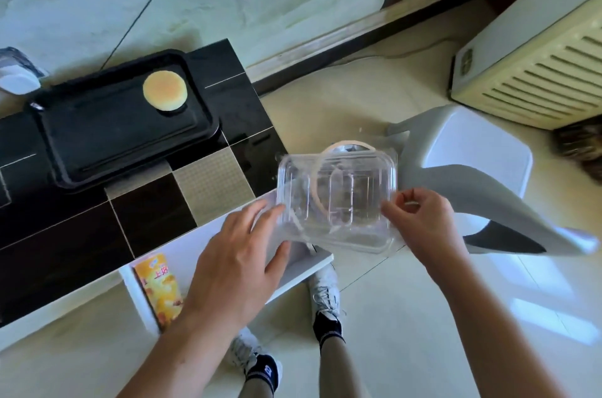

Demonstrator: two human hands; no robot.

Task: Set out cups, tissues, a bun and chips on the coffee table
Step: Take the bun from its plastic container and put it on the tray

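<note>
A round yellow bun point(165, 90) lies on the black tray point(107, 150) on the dark tiled coffee table point(156, 218). An empty clear plastic clamshell box point(338, 199) hangs over the table's right end, held from both sides. My left hand point(241, 264) grips its left edge; my right hand point(420, 218) pinches its right edge. A yellow chips can point(159, 290) lies in the open white shelf under the table, partly hidden by my left wrist.
A grey plastic stool point(469, 169) stands right of the table, with a round bin rim point(348, 145) seen behind the box. A cream radiator cover point(534, 78) is at the far right. A white object point(16, 81) sits at the table's far left. My feet are below.
</note>
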